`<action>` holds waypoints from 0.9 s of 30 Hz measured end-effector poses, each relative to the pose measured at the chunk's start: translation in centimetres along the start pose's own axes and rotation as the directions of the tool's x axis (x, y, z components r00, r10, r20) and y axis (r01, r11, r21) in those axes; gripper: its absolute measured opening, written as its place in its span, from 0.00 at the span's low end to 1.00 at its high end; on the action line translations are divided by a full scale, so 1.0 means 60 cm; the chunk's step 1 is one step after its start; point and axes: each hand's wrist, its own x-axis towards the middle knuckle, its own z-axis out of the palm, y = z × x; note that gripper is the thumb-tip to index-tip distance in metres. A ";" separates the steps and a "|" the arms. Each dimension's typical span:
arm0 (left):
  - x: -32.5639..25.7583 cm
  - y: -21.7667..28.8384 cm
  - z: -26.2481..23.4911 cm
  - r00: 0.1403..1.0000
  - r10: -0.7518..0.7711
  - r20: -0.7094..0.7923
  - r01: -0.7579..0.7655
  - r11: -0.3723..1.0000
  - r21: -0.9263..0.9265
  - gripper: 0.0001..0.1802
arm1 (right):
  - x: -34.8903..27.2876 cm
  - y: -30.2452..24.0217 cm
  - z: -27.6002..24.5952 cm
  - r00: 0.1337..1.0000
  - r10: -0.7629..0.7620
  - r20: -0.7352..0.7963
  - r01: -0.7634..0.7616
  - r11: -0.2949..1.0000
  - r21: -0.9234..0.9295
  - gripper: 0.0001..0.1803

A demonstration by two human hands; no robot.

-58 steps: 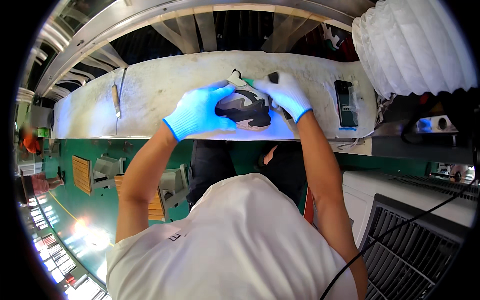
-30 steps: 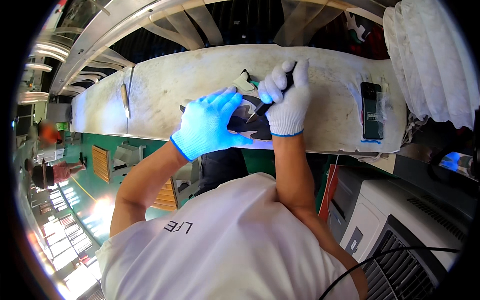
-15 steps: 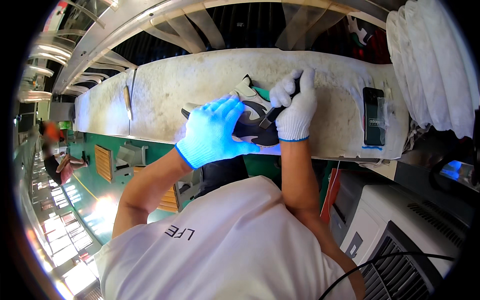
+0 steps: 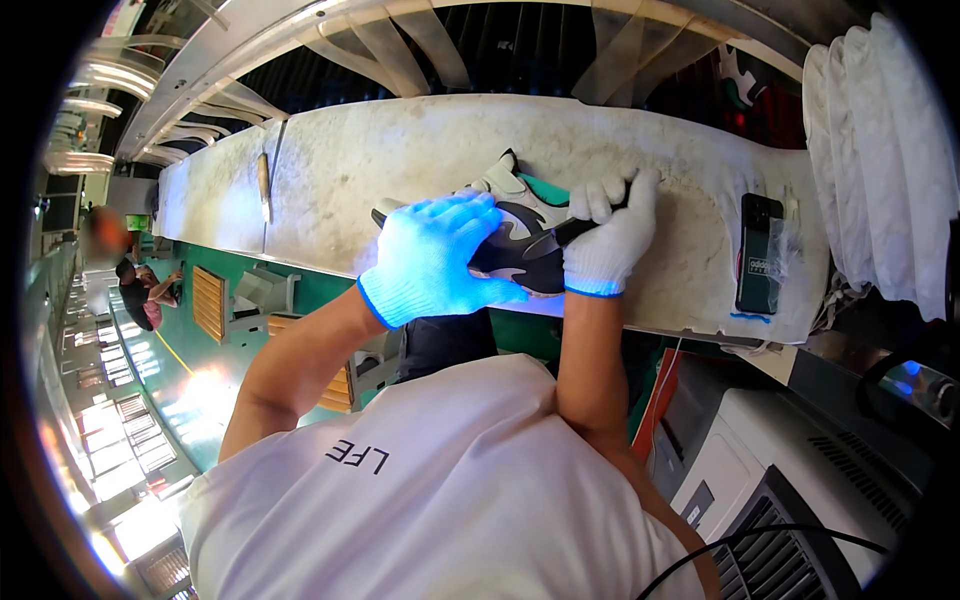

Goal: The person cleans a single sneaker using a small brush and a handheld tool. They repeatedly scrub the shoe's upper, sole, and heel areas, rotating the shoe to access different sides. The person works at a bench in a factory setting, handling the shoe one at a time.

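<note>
A sneaker [image 4: 535, 272] in grey, white and black with a green lining lies on the pale, stained bench [image 4: 370, 130]. My left hand [image 4: 430, 255], in a white glove lit bright blue, grips it, fingers over the upper and thumb along the near side. My right hand [image 4: 612, 235], also gloved in white, is closed round a dark-handled tool [image 4: 572, 231]. The tool's flat dark end reaches the shoe's side; its exact kind is unclear. Part of the shoe is hidden beneath my left hand.
A wooden-handled tool [image 4: 264, 185] lies at the bench's left. On the right are a black phone [image 4: 757, 250] with clear plastic and a white ribbed hose [image 4: 880, 160]. Behind the bench runs a dark roller conveyor [image 4: 520, 50]. Another person [image 4: 145, 292] is far left.
The view has shifted slightly. My right hand and the tool have swung a little to the right and nearer, with the tool lying flatter against the shoe. My left hand keeps its hold.
</note>
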 end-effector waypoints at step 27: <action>-0.107 0.040 -0.018 0.955 -0.296 -0.027 0.273 0.908 -0.318 0.80 | -0.178 -0.094 -0.068 0.936 0.162 0.314 0.263 0.273 -0.926 0.36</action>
